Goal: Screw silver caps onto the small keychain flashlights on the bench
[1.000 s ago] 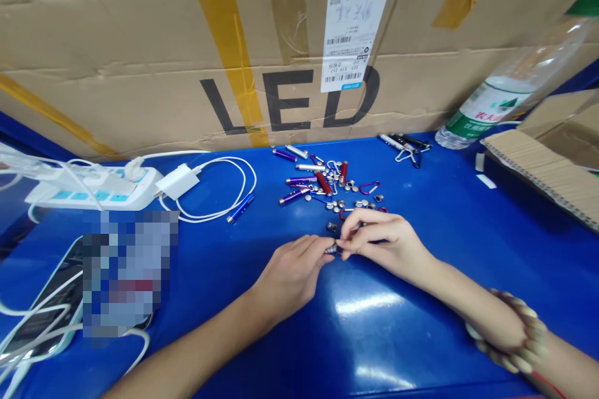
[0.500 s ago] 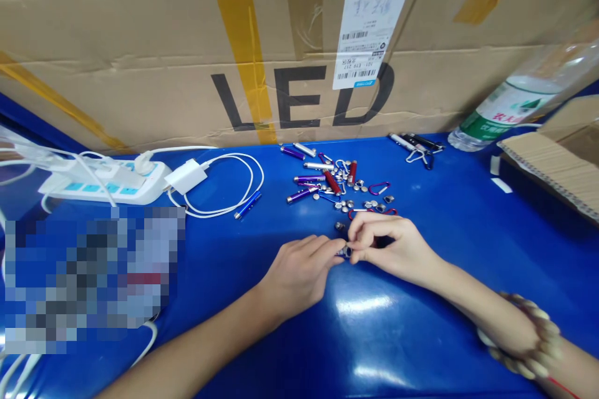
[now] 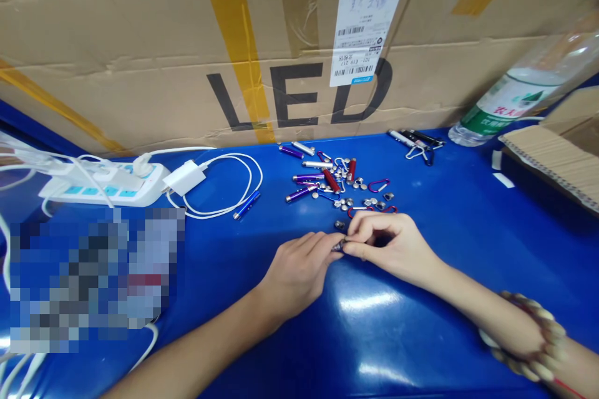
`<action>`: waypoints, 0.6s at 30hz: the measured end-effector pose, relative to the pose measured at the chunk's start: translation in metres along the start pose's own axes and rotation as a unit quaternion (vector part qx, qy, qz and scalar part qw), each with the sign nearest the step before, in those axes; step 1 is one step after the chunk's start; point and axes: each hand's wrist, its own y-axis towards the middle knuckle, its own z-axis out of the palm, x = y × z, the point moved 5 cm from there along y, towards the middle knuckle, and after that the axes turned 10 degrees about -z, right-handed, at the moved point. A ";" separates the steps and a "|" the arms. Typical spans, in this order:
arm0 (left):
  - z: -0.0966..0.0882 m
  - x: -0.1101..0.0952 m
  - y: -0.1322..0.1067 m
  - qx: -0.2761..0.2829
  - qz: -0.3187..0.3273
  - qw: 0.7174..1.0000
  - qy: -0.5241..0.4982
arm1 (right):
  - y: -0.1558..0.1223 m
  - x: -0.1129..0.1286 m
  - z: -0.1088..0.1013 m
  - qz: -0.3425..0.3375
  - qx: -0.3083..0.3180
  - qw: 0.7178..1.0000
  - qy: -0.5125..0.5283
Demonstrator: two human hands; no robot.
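My left hand (image 3: 297, 268) is closed in front of me, with a small dark metallic piece (image 3: 337, 246) showing at its fingertips. The rest of that piece is hidden in the hand. My right hand (image 3: 397, 243) pinches at the piece's exposed end; what lies between its thumb and finger is too small to tell. Just beyond the fingertips rests a small metal part (image 3: 339, 224). Farther back lie purple pen-like tubes (image 3: 309, 178), red tubes (image 3: 331, 180), button-like metal discs (image 3: 345, 204) and a red carabiner clip (image 3: 359, 212).
A large cardboard box (image 3: 163, 43) walls off the back. At left sit a white power strip (image 3: 150, 190), a charger (image 3: 186, 178) with looped cable, and a blue tube (image 3: 247, 205). A plastic bottle (image 3: 508, 103) and open carton (image 3: 552, 159) stand right, near black tubes (image 3: 423, 138).
My right thumb and finger have closed in on the metallic piece's end, covering the round opening that showed before. The left hand keeps its grip. The view has shifted slightly.
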 end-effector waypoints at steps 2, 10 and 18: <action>0.001 0.001 0.000 0.004 -0.006 1.000 0.004 | 0.000 -0.001 0.001 0.013 -0.002 1.000 0.013; 0.004 0.001 0.001 0.013 -0.013 0.999 0.027 | -0.001 0.002 -0.002 -0.015 0.020 0.999 -0.037; 0.000 -0.002 0.000 0.028 -0.034 0.999 0.001 | -0.008 0.018 0.000 -0.153 0.034 0.979 -0.128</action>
